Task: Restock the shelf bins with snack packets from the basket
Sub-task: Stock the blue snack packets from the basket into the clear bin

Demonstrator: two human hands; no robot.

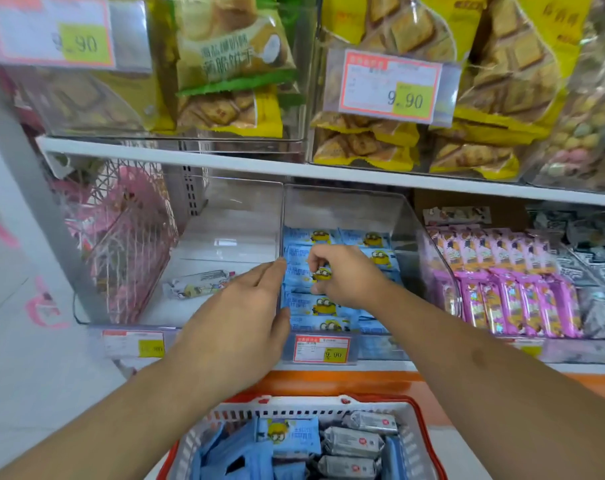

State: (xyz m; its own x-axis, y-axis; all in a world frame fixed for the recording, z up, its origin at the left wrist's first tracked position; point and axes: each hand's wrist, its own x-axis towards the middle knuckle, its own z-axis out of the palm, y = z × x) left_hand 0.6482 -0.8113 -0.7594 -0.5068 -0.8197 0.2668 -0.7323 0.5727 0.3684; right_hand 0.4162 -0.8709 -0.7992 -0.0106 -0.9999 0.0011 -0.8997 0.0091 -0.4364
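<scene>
A clear shelf bin [403, 216] in the middle of the lower shelf holds several blue snack packets [311, 304] with a yellow cartoon figure. My right hand [342, 275] reaches into this bin and pinches one blue packet [320, 274] lying on top of the stack. My left hand [245, 317] lies with straight fingers against the bin's left wall and front corner. Below, the white basket with a red rim [408, 405] holds more blue packets [289, 434] and silver packets [353, 443].
The clear bin to the left [224, 220] holds a single silver packet [200, 284]. A bin of pink and purple packets [515, 292] stands to the right. Price tags [321, 348] hang on the shelf front. The upper shelf [190, 155] carries yellow cracker bags.
</scene>
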